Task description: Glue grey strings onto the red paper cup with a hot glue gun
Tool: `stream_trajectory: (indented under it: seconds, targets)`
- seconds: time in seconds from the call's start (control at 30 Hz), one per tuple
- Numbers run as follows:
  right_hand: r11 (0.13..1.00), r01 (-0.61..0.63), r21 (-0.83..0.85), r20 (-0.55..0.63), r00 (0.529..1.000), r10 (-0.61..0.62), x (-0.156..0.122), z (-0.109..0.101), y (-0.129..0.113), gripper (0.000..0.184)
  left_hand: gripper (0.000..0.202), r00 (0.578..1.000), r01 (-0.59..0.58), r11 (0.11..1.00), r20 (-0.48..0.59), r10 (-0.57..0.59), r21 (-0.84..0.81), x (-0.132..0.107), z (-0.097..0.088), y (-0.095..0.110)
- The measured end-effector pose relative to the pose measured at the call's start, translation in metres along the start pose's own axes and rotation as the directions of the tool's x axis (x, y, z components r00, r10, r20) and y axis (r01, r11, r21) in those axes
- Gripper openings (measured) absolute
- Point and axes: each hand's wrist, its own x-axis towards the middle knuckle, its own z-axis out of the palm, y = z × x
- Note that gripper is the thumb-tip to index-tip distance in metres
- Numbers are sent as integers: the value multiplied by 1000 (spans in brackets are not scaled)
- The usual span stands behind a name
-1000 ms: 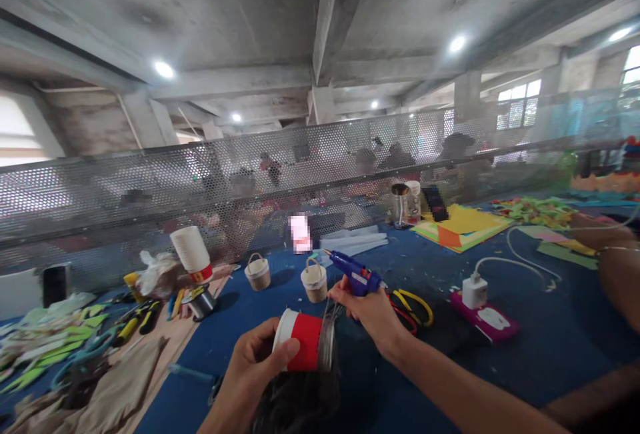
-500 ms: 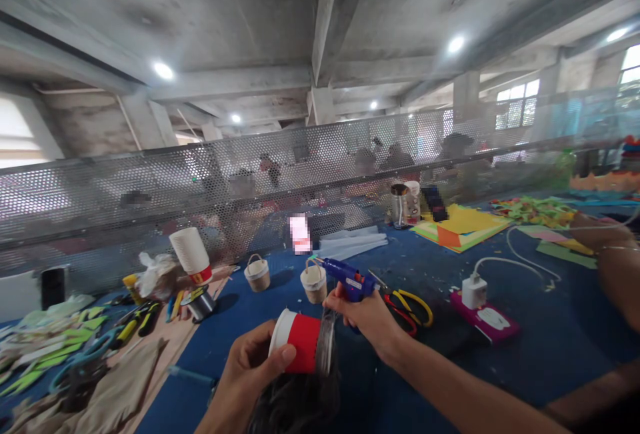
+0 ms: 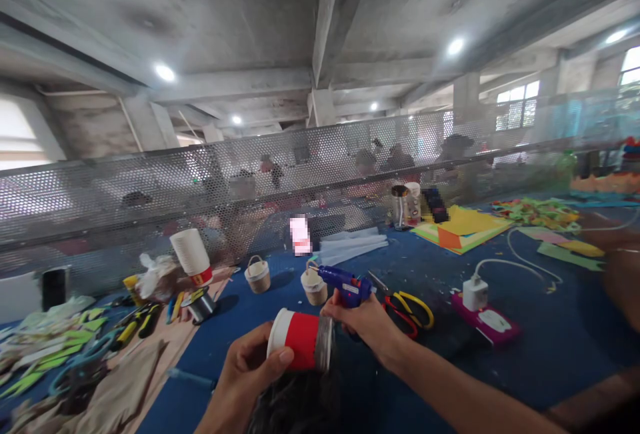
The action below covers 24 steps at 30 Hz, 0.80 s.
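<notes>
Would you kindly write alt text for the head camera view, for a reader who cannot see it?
The left hand grips a red paper cup on its side while the right hand holds a blue glue gun above a cluttered blue table, scissors nearby.

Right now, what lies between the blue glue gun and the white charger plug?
The head view shows scissors, yellow and red handles, on the table between glue gun and charger plug.

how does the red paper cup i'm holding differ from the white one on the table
The red paper cup lies sideways in the left hand; the white paper cup stands tilted on the table, untouched. The first is mostly red, the second mostly white. Both are paper.
</notes>
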Motion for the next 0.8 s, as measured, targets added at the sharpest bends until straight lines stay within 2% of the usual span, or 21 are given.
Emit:
stream_trajectory:
  seconds: [0.2,0.33,0.67,0.8]
  targets:
    - [999,-42,-10,-22,999,42,1,1,2,25,26,999,-10,1000,-35,10,17,1,-3,-3]
    - [999,-41,-9,7,999,41,0,2,-1,24,27,999,6,1000,-54,-6,10,0,-4,-5]
    - [1000,3,-15,95,995,-2,-6,3,-6,29,27,992,20,992,-121,-35,-123,1,3,-1]
    - [1000,4,20,77,997,-5,-7,3,-4,30,26,992,32,984,-118,-53,-177,1,6,-1]
